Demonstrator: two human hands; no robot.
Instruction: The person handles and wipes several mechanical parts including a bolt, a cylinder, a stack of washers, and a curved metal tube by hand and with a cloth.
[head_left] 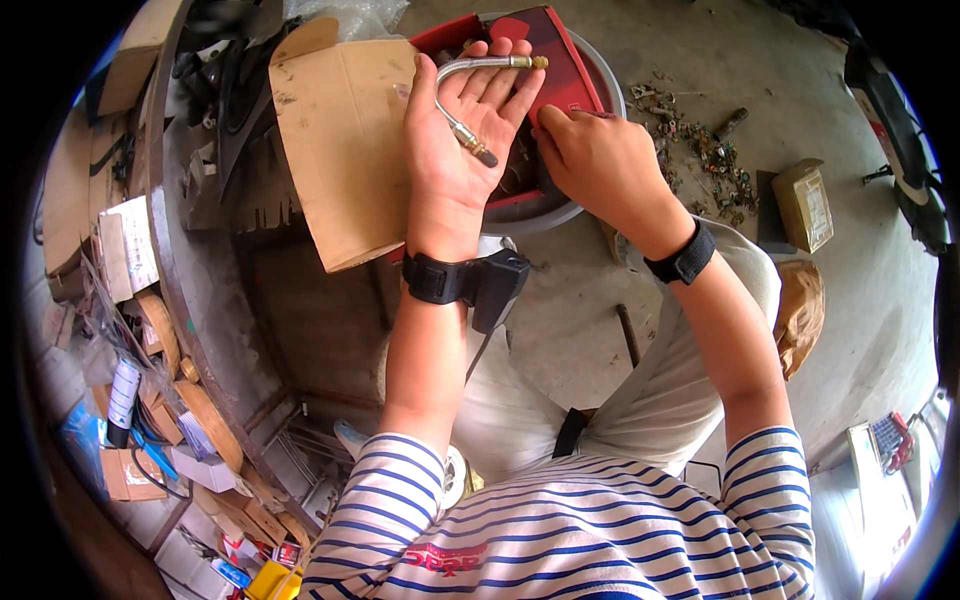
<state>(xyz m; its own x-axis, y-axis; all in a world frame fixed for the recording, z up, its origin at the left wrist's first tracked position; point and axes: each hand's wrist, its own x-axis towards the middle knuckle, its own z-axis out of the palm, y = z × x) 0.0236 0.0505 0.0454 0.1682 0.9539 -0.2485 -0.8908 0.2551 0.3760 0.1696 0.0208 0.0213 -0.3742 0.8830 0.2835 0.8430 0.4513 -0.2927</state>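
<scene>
Across the upturned palm of my left hand (450, 165) lies a short braided metal hose (487, 62), bent in a curve. It has a brass fitting (540, 62) at one end and a brass fitting with a dark tip (480, 150) at the other. The fingers under it are stretched out, and the hose passes by the thumb. My right hand (605, 165) is beside it, back upward, with fingers curled at the edge of a red box (572, 75). Its fingertips are mostly hidden, so what they hold cannot be made out. The red box sits on a round grey tub (612, 88).
An unfolded brown cardboard box (335, 150) lies left of the tub. Small metal parts (715, 160) are scattered on the floor at right, near a small carton (803, 205) and a brown paper bag (800, 310). A cluttered shelf (190, 300) runs along the left.
</scene>
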